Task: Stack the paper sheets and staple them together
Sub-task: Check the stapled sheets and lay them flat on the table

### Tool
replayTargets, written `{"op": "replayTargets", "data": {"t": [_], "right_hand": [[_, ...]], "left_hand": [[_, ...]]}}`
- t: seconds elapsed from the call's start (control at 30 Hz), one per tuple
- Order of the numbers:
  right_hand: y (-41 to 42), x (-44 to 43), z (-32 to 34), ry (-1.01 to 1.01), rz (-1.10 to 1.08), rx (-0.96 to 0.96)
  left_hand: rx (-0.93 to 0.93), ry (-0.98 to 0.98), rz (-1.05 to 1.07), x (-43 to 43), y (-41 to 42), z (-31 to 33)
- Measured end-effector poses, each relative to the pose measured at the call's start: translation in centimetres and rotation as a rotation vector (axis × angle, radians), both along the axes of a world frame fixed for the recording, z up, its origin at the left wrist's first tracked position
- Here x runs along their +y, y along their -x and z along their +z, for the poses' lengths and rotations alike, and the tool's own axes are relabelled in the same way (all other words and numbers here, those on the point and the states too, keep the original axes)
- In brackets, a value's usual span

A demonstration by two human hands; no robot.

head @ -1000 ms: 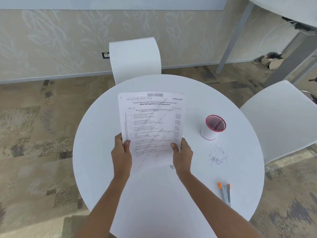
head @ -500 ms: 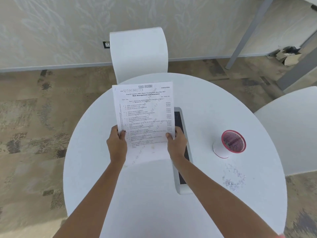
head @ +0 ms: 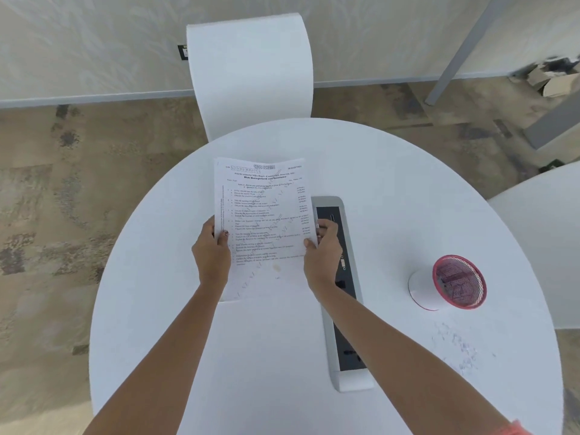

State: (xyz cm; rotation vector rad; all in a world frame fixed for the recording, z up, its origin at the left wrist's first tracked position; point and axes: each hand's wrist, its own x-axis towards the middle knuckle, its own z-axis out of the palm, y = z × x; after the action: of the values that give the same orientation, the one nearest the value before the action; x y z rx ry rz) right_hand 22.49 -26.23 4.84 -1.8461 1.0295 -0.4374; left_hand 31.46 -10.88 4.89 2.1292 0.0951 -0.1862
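I hold a bundle of printed paper sheets upright over the middle of the round white table, its lower edge resting on or just above the tabletop. My left hand grips the left edge with the thumb on the front. On the right edge, my right hand pinches the sheets the same way. How many sheets are in the bundle is hidden. No stapler is in view.
A grey power and socket strip is set into the table right of the sheets. A red mesh cup stands at the right, with small scattered bits in front of it. White chairs stand behind and to the right.
The view has swung left and tilted down, so the stapler at the lower right has left the frame and the socket strip has appeared. Both hands keep the same hold on the sheets.
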Motion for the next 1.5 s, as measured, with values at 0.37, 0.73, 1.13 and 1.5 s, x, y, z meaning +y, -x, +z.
{"op": "replayTargets", "data": {"t": [0.37,0.73,1.13,1.5], "right_hand": [[2.7,2.0,-2.0,0.474,0.225,0.099],[7.3,4.7,-4.0,0.712,0.495,0.462],[6.3,5.5,-4.3,0.693,0.491,0.522],[7.2,5.4,-3.4,0.634,0.432,0.385]], "left_hand": [[-0.134,-0.106,-0.179,1.6,1.6,-2.5],[-0.340,-0.560,-0.379,4.7,8.3,-6.0],[-0.336,-0.612,-0.338,4.3,8.4,-6.4],[-0.349,-0.550,-0.353,4.7,8.4,-6.1]]}}
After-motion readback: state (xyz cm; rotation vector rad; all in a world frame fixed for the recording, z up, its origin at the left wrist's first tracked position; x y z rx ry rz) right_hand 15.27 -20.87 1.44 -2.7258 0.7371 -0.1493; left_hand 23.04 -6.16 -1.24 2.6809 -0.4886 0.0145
